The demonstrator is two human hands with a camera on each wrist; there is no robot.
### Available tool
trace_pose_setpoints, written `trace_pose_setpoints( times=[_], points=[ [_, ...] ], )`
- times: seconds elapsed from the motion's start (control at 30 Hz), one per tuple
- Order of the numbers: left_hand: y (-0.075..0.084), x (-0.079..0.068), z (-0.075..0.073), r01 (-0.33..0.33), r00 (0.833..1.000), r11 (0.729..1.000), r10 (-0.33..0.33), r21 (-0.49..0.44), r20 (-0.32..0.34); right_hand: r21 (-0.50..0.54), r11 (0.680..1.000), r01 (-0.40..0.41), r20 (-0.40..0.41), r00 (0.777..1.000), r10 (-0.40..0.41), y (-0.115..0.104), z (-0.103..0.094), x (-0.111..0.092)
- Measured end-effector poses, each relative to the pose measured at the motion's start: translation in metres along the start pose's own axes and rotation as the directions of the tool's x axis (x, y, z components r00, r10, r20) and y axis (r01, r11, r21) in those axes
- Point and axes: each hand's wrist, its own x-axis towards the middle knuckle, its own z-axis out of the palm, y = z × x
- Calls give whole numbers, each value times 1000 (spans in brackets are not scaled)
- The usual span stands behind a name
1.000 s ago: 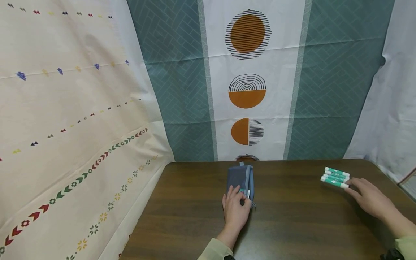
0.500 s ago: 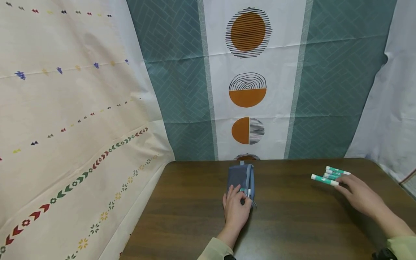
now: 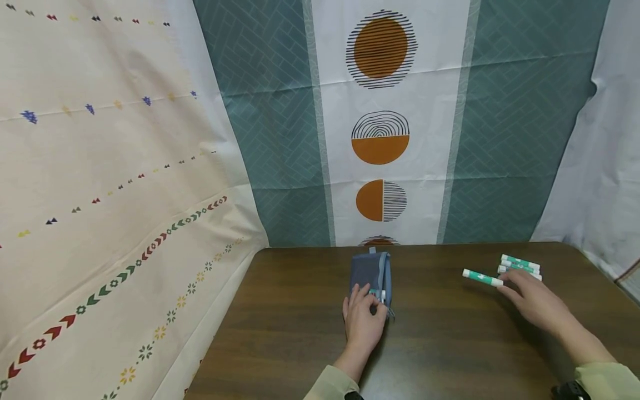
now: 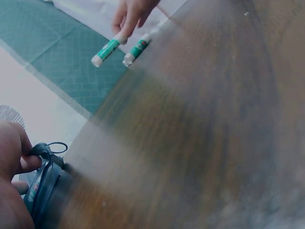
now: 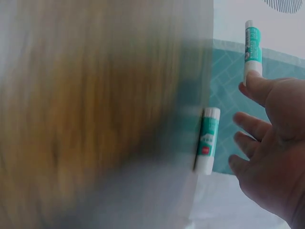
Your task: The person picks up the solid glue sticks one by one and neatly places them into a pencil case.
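A blue-grey zip pencil case point(image 3: 363, 269) lies near the back middle of the table, its zip side parted and a green-and-white item showing inside. My left hand point(image 3: 364, 325) rests over its near end; in the left wrist view, thumb and finger pinch the case edge by a looped cord point(image 4: 59, 147). To the right, my right hand point(image 3: 537, 303) pinches one end of a green-and-white glue stick point(image 3: 482, 277) between thumb and finger. That stick points left, raised above the table in the right wrist view, while the other fingers are spread. Several more glue sticks point(image 3: 520, 262) lie behind this hand.
The dark wooden table point(image 3: 430, 344) runs back to a hanging teal-and-white cloth point(image 3: 505, 139). A cream patterned cloth point(image 3: 125, 183) hangs along the left, and a white cloth point(image 3: 595, 183) on the right.
My right hand has drawn one glue stick away from the group and moved left with it. The left hand and pencil case have stayed in place.
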Motion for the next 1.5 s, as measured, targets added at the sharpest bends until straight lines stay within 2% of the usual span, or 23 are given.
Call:
trace_pose_setpoints(
  times=[0.27,0.5,0.63,0.87,1.5],
  points=[
    [-1,1,1,6,1000,1000,-6,7,9,-1,1000,-3,0,1000,3,-16,8,6],
    [-1,1,3,11,1000,1000,-11,3,11,26,998,-65,97,993,63,-28,14,10],
    [0,2,2,12,1000,1000,-12,2,11,38,996,-83,114,990,78,-36,20,14],
    [0,2,2,17,1000,1000,-17,4,11,49,997,-67,111,992,61,-52,31,23],
    [0,1,1,27,1000,1000,-27,3,11,96,993,-74,175,983,56,-99,55,47]
  ],
)
